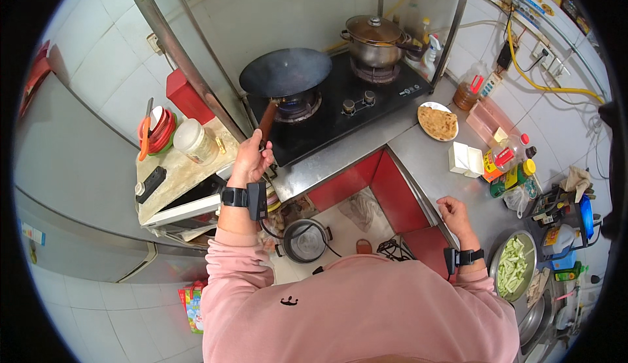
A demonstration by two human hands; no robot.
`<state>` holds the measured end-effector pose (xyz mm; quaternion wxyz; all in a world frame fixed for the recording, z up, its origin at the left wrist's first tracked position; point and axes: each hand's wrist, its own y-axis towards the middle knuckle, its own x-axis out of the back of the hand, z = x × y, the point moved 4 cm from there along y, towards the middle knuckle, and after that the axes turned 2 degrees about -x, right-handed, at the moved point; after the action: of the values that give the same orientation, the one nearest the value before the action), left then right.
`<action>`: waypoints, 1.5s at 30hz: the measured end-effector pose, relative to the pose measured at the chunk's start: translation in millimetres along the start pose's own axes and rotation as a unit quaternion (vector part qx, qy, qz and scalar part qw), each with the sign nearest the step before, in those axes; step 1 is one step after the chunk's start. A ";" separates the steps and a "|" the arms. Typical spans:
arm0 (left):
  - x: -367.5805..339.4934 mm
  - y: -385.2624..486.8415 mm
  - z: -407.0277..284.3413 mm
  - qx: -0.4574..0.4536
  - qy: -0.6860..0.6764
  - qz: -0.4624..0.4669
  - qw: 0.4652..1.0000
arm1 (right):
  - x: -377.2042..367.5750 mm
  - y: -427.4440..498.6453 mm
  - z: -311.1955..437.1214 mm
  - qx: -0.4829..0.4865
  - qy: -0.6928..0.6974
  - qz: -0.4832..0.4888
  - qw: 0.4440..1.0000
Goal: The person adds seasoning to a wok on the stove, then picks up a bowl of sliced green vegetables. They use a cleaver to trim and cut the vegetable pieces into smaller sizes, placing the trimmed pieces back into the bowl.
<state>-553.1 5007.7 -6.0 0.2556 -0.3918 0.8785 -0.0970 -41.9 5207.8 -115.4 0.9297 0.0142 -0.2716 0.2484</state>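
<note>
My left hand (254,158) grips the wooden handle (267,120) of a dark wok (286,72). The wok is over the left burner of a black gas stove (314,135), where a blue flame shows beneath it; light smoke or steam hangs about the pan. My right hand (452,212) hangs by the edge of the steel counter (417,167) with its fingers loosely curled, and nothing shows in it. On the right burner stands a steel pot with a glass lid (375,41). A flatbread (437,123) lies on a white plate behind my right hand.
A metal bowl of cut green vegetable pieces (512,267) is right of my right arm. White containers (465,159) and oil bottles (510,154) line the counter. A plastic tub (195,140) stands left of the stove, and a steel pot (304,240) sits low before me.
</note>
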 end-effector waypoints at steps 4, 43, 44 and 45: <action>17.3 5.1 22.0 0.015 -0.044 -0.008 0.999 | -1.8 -7.5 -1.1 -0.012 0.004 0.006 1.000; 83.1 -36.8 43.0 -0.031 0.107 0.027 0.993 | -20.7 -46.8 7.7 0.048 -0.062 -0.014 0.997; 87.6 -43.1 46.6 -0.027 0.100 0.025 0.994 | -20.7 -51.4 6.1 0.047 -0.062 -0.019 0.997; 92.6 -49.2 51.6 -0.015 0.092 0.011 0.996 | -20.4 -57.1 3.8 0.044 -0.057 -0.022 0.997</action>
<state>-546.6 4907.7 -66.2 0.1690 -0.3754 0.9037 -0.1172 -31.9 5147.9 -116.3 0.9164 0.0756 -0.3126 0.2384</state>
